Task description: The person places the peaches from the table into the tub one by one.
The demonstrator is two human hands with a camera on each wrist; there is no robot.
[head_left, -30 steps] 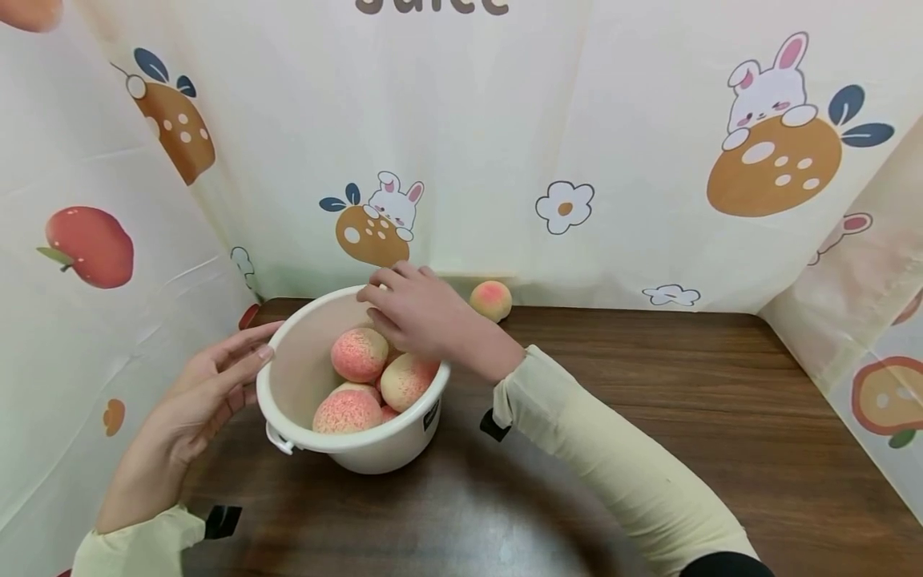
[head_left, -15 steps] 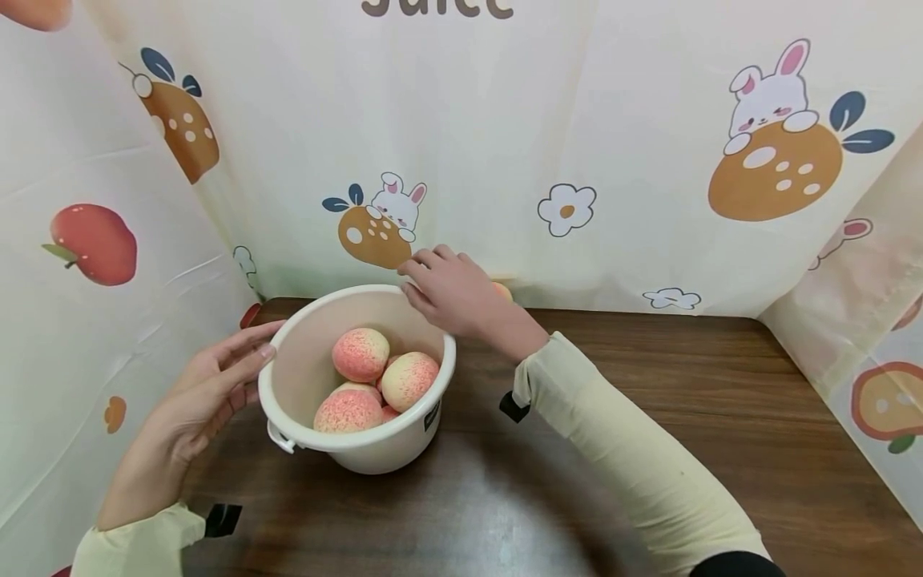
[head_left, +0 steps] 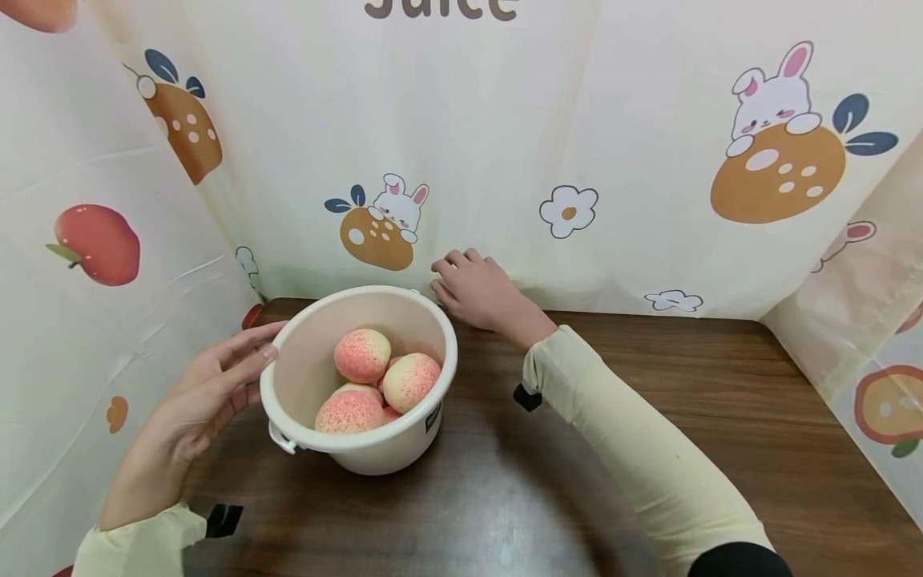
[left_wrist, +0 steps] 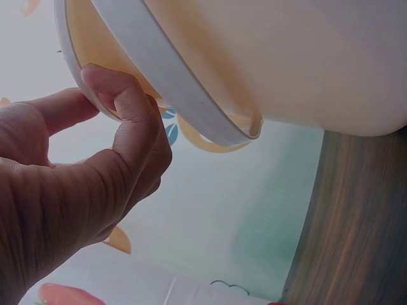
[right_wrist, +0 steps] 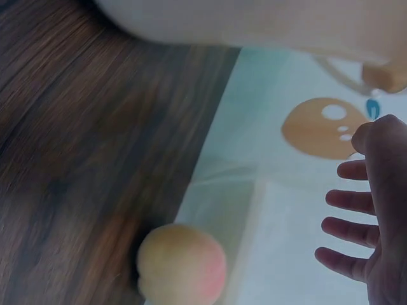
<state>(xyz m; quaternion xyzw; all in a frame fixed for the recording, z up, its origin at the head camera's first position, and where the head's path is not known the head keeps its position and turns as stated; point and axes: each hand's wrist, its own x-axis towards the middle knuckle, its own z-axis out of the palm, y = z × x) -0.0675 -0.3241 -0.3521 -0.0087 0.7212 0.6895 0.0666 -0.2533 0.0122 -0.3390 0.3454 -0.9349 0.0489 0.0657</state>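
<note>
A white bucket stands on the left part of the table with several pink-speckled peaches inside. My left hand holds the bucket's left rim, thumb on top. In the left wrist view that hand pinches the white edge. Just beyond the bucket's back right rim, my right hand hovers with nothing in it. Spread, loosely bent fingers show on this hand in the right wrist view. A lone peach rests on the table by the backdrop; the right hand hides it in the head view.
The brown wooden table reaches back to a white printed curtain. More of this cloth hangs along the left and right sides. A white handle joint sticks out at the bucket's front left.
My right hand has moved from over the bucket to the right, past its rim, and now covers the lone peach from the head camera. The left hand stays on the rim.
</note>
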